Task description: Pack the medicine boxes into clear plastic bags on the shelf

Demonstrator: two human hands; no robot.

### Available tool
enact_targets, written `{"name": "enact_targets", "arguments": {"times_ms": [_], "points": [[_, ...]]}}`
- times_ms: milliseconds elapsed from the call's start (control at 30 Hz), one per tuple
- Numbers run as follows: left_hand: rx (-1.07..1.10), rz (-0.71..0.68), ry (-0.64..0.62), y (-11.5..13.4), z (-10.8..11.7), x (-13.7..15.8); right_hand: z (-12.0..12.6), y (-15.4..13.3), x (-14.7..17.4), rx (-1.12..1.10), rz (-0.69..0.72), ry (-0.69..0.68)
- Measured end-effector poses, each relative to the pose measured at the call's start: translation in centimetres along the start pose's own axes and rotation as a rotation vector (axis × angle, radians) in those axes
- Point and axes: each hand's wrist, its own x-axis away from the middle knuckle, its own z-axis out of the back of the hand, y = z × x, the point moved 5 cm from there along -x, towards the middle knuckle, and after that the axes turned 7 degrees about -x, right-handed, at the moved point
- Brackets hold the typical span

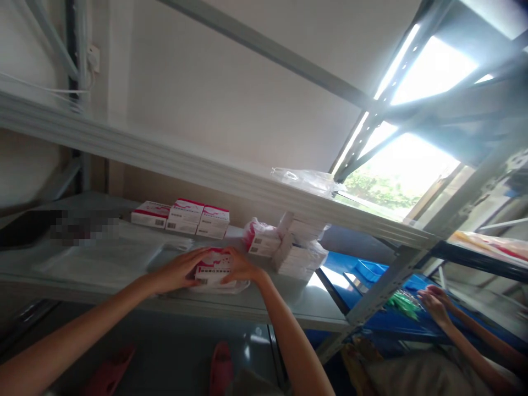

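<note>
Near the shelf's front edge, my left hand (180, 270) presses on the left side of a small white and magenta carton (213, 268). My right hand (242, 265) wraps round its right side, so the carton is gripped between both hands. Clear plastic (237, 287) shows beneath it on the shelf. Behind my hands stands a row of like cartons (184, 214), some in stacks. To the right are a plastic-wrapped carton (264, 240) and a taller plastic-wrapped stack of white boxes (300, 254).
A flat clear plastic bag (103, 261) lies on the grey shelf (289, 297) at left. Above runs a metal shelf beam (231, 181) holding crumpled plastic (307, 179). Beyond the upright post (383, 286), another person's hands (435, 302) are over a blue surface near green items (404, 304).
</note>
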Motion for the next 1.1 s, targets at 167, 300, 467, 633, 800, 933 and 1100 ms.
{"name": "enact_targets", "arguments": {"times_ms": [167, 300, 467, 633, 800, 933, 1100], "points": [[0.116, 0.103, 0.009, -2.2, -1.5, 0.6, 1.1, 0.3, 1.5, -0.153, 0.007, 0.038], [0.113, 0.091, 0.031, -1.8, -0.7, 0.5, 2.3, 0.9, 2.0, -0.312, -0.007, 0.113], [0.107, 0.1, 0.066, -0.5, 0.7, -0.7, 3.1, 0.5, 1.8, -0.375, -0.016, 0.131], [0.305, 0.126, 0.221, 0.1, 2.9, -1.5, 4.1, -1.5, 0.9, -0.403, 0.0, 0.128], [0.362, 0.132, 0.298, -0.8, 6.5, -1.2, 4.9, -4.5, -1.8, -0.36, 0.058, 0.138], [0.331, 0.161, 0.318, -4.0, 10.7, 0.5, 4.5, -7.5, -7.1, -0.311, 0.157, 0.113], [0.201, 0.219, 0.389, -10.9, 17.0, 3.5, 2.2, -12.1, -17.0, -0.247, 0.235, 0.099]]}}
